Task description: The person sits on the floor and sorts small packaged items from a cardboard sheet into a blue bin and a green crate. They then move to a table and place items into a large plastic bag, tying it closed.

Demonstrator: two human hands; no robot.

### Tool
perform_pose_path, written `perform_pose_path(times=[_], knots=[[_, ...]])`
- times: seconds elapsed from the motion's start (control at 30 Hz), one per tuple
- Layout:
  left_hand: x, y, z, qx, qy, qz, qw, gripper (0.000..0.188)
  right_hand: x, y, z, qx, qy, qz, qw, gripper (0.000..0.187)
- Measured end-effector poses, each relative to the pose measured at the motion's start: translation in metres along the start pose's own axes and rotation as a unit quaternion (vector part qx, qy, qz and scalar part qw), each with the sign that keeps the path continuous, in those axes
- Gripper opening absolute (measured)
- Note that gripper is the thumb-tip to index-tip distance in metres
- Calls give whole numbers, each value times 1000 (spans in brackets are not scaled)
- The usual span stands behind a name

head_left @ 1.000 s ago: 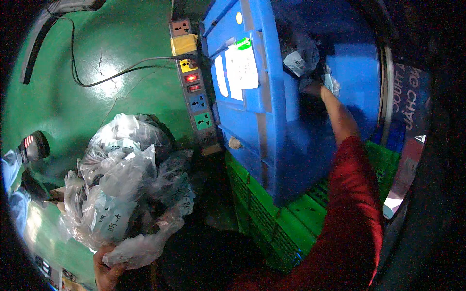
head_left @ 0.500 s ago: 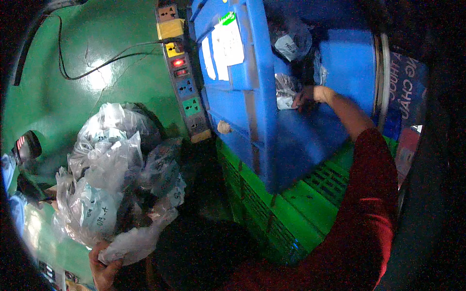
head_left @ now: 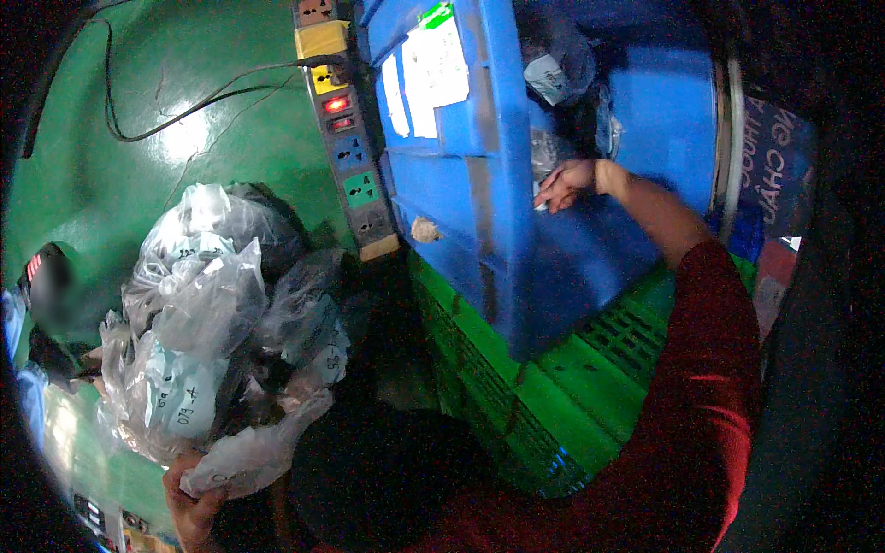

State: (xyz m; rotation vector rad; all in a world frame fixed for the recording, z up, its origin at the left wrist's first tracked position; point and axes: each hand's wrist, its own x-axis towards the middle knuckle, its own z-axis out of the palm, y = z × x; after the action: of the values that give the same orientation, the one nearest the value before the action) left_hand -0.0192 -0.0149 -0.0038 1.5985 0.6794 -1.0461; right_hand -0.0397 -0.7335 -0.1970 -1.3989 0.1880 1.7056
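A glossy green floor (head_left: 267, 115) fills the left of the view, with bright light reflecting off it and darkness around the rim. A power strip (head_left: 348, 147) with coloured sockets and a lit red switch runs alongside a large blue bin (head_left: 442, 184); a black cable (head_left: 207, 106) leads from the strip across the floor. The bin's open side faces right, its outer wall bears white papers (head_left: 438, 83), and green slatted crates (head_left: 576, 387) stand below it. At the left edge is a dark, blurred shoe (head_left: 51, 286).

A heap of clear plastic bags (head_left: 207, 313), several with pale labels inside, sits at lower left. The person's left grip (head_left: 195, 498) is closed on a whitish crumpled bag (head_left: 253, 461) at the near end of this heap, thumb and fingers on its edge.

The right arm, in a red sleeve (head_left: 705, 369), reaches into the bin. There the right grip (head_left: 567, 187) has its fingers bent together at a small clear bag (head_left: 546, 152), which is partly hidden by the bin's wall; I cannot tell whether they pinch it or only touch it. Deeper inside, above the hand in the view, lies a larger clear bag (head_left: 553, 78) with a pale label, and near it another clear bag (head_left: 607, 129) rests against dark contents.
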Motion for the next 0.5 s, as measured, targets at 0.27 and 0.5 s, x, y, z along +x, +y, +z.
perform_pose_path(times=[0.27, 0.5], knots=[[1, -14, -12, 29, 76, 52, 995, 40, -75, 20, -50, -487, 152, 19, 860, 42], [-2, 15, -7, 10, 7, -64, 998, 53, -54, 70, -67, -73, 543, 243, 800, 41]])
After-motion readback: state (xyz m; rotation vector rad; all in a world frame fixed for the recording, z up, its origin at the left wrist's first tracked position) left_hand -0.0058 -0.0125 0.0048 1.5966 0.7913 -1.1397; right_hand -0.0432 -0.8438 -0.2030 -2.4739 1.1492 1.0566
